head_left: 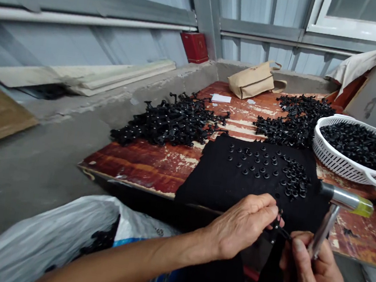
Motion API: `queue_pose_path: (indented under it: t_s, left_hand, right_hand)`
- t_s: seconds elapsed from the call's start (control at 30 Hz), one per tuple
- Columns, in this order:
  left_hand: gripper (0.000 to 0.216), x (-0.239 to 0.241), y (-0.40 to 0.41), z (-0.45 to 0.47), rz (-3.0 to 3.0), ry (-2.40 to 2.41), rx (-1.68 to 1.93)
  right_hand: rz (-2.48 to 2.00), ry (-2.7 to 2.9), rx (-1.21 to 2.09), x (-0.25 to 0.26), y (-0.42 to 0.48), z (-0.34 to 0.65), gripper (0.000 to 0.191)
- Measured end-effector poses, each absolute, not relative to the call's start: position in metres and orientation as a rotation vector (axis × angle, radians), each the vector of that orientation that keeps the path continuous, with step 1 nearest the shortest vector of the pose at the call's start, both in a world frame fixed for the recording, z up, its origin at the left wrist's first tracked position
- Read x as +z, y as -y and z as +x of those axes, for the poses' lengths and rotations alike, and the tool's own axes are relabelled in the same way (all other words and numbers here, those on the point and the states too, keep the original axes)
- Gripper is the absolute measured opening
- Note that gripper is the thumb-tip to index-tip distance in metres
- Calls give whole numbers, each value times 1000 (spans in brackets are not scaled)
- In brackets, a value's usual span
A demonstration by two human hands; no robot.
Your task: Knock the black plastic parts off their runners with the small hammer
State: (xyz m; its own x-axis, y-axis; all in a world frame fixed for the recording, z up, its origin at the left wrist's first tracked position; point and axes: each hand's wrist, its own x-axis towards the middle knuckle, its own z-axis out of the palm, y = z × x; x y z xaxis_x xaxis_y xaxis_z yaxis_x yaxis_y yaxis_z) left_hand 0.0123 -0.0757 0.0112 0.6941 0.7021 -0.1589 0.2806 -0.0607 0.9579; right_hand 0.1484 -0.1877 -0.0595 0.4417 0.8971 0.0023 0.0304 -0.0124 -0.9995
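Observation:
My left hand (244, 223) pinches a small black part (276, 229) with shiny dots at the table's near edge. My right hand (317, 273) is wrapped round the metal handle of a hammer (345, 198), which has one black face and one yellow face. The right thumb and fingertips also reach the thin end of the same black part; the rest of it is hidden by the fingers. Just beyond my hands, a black cloth (218, 176) covers part of the table. Several small round black pieces (295, 177) sit on it, some spaced apart, others clustered.
The worn red-brown table (144, 165) bears a heap of black parts (173, 121) at left and another heap (295, 120) behind. A white basket (327, 151) of black pieces stands right. A beige bag (255, 80) lies at the back. A white sack (97, 212) is below left.

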Motion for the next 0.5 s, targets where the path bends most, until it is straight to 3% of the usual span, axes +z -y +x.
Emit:
queue_pose_path:
  t_s: [0.27,0.5]
  left_hand:
    - [25,18,42,27,1805,-872,178]
    - [30,14,11,36,1892,-756,106]
  right_hand:
    - [-1510,841,979,-61,187,163,36]
    - [-1493,623,914,-54,201,172,30]
